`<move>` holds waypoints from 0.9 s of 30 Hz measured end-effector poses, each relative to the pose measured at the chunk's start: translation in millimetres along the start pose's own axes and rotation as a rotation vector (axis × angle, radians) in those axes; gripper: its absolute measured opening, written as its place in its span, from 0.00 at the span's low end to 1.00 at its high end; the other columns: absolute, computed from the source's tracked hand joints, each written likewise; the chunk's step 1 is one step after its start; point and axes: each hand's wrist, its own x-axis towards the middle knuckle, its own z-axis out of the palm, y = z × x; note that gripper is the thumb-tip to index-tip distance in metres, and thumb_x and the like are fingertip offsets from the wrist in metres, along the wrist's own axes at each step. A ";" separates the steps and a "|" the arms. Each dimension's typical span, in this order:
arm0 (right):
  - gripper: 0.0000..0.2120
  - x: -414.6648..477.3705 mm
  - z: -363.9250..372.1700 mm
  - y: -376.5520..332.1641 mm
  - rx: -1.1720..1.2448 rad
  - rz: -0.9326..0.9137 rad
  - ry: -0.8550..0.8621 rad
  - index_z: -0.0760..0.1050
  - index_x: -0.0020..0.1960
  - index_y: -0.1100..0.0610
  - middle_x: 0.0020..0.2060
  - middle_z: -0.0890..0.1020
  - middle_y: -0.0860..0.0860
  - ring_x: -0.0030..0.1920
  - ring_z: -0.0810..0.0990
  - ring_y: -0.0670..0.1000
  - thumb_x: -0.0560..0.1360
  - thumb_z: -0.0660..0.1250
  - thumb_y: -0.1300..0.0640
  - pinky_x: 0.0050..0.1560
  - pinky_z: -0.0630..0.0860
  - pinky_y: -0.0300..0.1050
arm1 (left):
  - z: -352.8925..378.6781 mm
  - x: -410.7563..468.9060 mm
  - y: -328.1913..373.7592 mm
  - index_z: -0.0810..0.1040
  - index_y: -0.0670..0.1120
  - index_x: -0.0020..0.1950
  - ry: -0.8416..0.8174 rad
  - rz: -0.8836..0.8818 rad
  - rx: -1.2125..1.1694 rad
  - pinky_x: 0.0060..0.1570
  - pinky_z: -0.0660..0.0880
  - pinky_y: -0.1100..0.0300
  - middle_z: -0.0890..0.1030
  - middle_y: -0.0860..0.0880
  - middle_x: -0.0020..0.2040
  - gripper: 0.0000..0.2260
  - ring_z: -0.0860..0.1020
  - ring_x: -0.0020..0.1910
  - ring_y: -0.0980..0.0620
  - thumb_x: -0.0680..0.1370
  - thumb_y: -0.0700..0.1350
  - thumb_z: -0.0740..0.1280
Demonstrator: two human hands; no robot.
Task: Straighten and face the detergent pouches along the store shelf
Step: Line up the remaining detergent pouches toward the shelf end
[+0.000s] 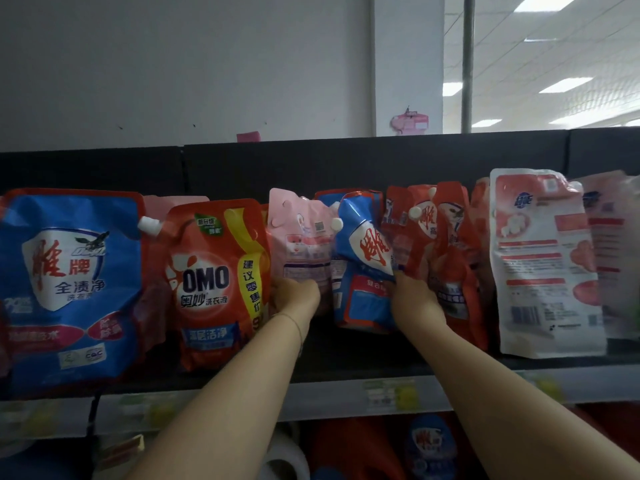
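While reaching onto the shelf [346, 367], curled left hand [294, 297] round the pink pouch [301, 244] bottom and clutched the bent blue pouch [363, 258] with right hand [415, 301]. Stood mid-shelf, jammed between OMO pouch [214, 278] and red pouches [446, 244], with bare shelf edge in front. Read "OMO" there, "雕牌" on the big pouch [69, 282] far left.

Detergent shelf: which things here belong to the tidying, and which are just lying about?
Job: left hand, pink pouch, right hand, slumped blue pouch, OMO pouch, backward white pouch.
Lying about: price labels, bottles below, pink wall note.
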 end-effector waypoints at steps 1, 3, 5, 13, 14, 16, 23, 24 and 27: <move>0.18 0.9 0.2 2.9 0.012 0.005 0.009 0.64 0.73 0.51 0.64 0.74 0.58 0.61 0.76 0.62 0.83 0.51 0.57 0.57 0.74 0.54 | 3.5 3.0 -0.4 0.52 0.38 0.77 0.022 -0.002 -0.017 0.71 0.62 0.50 0.60 0.38 0.75 0.31 0.62 0.73 0.38 0.77 0.40 0.61; 0.17 1.7 2.1 8.3 0.033 0.018 0.023 0.65 0.70 0.51 0.62 0.75 0.58 0.60 0.77 0.62 0.83 0.52 0.57 0.57 0.74 0.55 | 8.3 7.9 -2.0 0.51 0.40 0.78 0.065 -0.008 -0.048 0.72 0.58 0.51 0.59 0.40 0.76 0.32 0.61 0.74 0.39 0.77 0.38 0.61; 0.15 1.5 4.1 11.5 0.052 0.023 0.018 0.66 0.68 0.52 0.60 0.77 0.58 0.58 0.78 0.61 0.83 0.52 0.57 0.55 0.76 0.55 | 9.5 10.0 -3.2 0.51 0.42 0.78 0.086 -0.023 -0.085 0.71 0.58 0.52 0.59 0.41 0.76 0.31 0.60 0.74 0.40 0.77 0.36 0.60; 0.19 -1.8 8.3 4.8 -0.039 -0.043 -0.005 0.62 0.73 0.51 0.61 0.76 0.59 0.58 0.77 0.62 0.83 0.50 0.58 0.51 0.74 0.53 | 27.5 10.1 -15.3 0.61 0.47 0.75 0.109 0.083 0.051 0.68 0.66 0.44 0.65 0.43 0.73 0.28 0.67 0.70 0.39 0.76 0.46 0.63; 0.19 -2.2 8.8 3.7 -0.050 -0.043 -0.002 0.61 0.73 0.50 0.61 0.76 0.60 0.58 0.77 0.62 0.83 0.50 0.58 0.51 0.74 0.53 | 29.9 4.8 -15.1 0.65 0.46 0.72 0.123 0.128 0.124 0.66 0.68 0.44 0.68 0.43 0.71 0.25 0.69 0.68 0.39 0.77 0.48 0.63; 0.19 -4.1 9.8 2.7 -0.053 -0.040 0.006 0.61 0.73 0.50 0.61 0.76 0.59 0.58 0.77 0.62 0.83 0.51 0.57 0.52 0.74 0.53 | 34.3 -3.7 -15.8 0.73 0.45 0.64 0.146 0.199 0.208 0.60 0.73 0.44 0.75 0.44 0.63 0.17 0.75 0.61 0.39 0.77 0.50 0.63; 0.18 -10.5 9.2 2.5 -0.094 -0.031 0.030 0.61 0.72 0.52 0.59 0.78 0.59 0.55 0.79 0.60 0.82 0.53 0.58 0.50 0.77 0.53 | 14.8 -20.9 -13.5 0.80 0.43 0.45 0.163 0.440 0.240 0.31 0.67 0.59 0.79 0.47 0.40 0.09 0.79 0.42 0.44 0.78 0.46 0.62; 0.18 -11.1 8.9 1.6 -0.097 -0.036 0.032 0.61 0.71 0.53 0.58 0.78 0.59 0.55 0.79 0.60 0.82 0.53 0.58 0.49 0.77 0.53 | 13.1 -24.3 -12.2 0.80 0.43 0.45 0.181 0.481 0.264 0.29 0.64 0.60 0.80 0.47 0.40 0.10 0.79 0.42 0.44 0.79 0.47 0.63; 0.17 -13.8 6.1 -4.3 -0.095 -0.032 0.033 0.63 0.70 0.54 0.57 0.79 0.58 0.54 0.80 0.60 0.82 0.53 0.58 0.47 0.76 0.52 | 9.8 -37.0 -12.3 0.77 0.42 0.44 0.215 0.608 0.280 0.30 0.63 0.59 0.80 0.46 0.43 0.13 0.78 0.42 0.45 0.80 0.50 0.63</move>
